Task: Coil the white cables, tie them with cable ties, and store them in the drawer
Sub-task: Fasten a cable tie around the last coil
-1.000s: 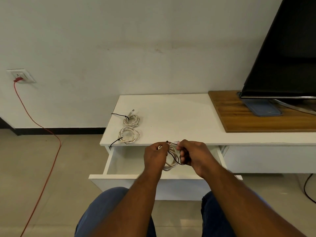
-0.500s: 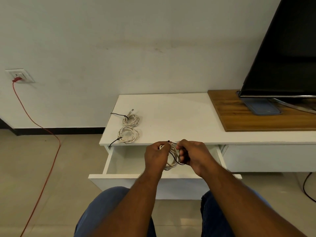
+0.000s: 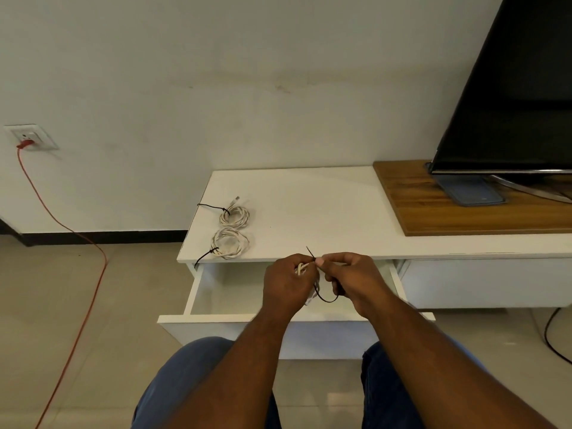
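The left hand point(image 3: 289, 281) is curled round the small bundle of coiled white cable point(image 3: 301, 269), held just above the open white drawer point(image 3: 216, 318). The right hand point(image 3: 353, 280) beside it pinches the thin black cable tie point(image 3: 324, 300), whose loop hangs down while its tip pokes up between the two hands. Most of the bundle hides behind the left hand, and the tie may not be pulled tight yet

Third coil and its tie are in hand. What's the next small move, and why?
Probably draw the black cable tie tight with the right hand, the left hand gripping the white coil: the tie hangs in a slack loop.
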